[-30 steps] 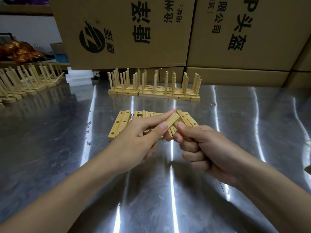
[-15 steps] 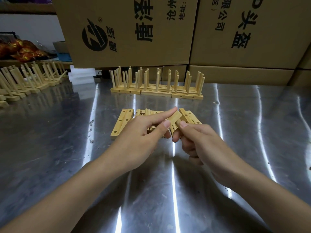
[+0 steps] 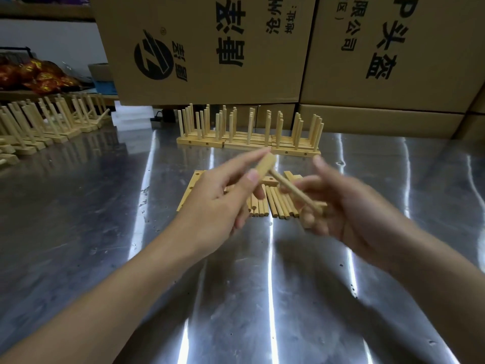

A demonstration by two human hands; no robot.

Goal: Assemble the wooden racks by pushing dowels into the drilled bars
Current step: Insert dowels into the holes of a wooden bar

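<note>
My left hand [image 3: 223,203] pinches a short drilled wooden bar [image 3: 265,164] between thumb and forefinger, lifted above the steel table [image 3: 105,232]. One dowel [image 3: 291,192] sticks out of the bar and slants down to the right. Its free end lies against the fingers of my right hand [image 3: 346,208], which is blurred, with the thumb raised off the dowel and the fingers loosely spread. Under both hands lie loose dowels [image 3: 275,206] and more drilled bars [image 3: 190,191].
Finished racks [image 3: 249,139] with upright dowels stand in a row behind the loose parts. More racks [image 3: 39,127] line the table's left edge. Large cardboard boxes [image 3: 210,48] wall off the back. A white block [image 3: 131,118] sits at the back left.
Both hands have lifted. My right hand has loosened from its pinch and spread its fingers. The dowel now shows plainly, sticking out of the bar.
</note>
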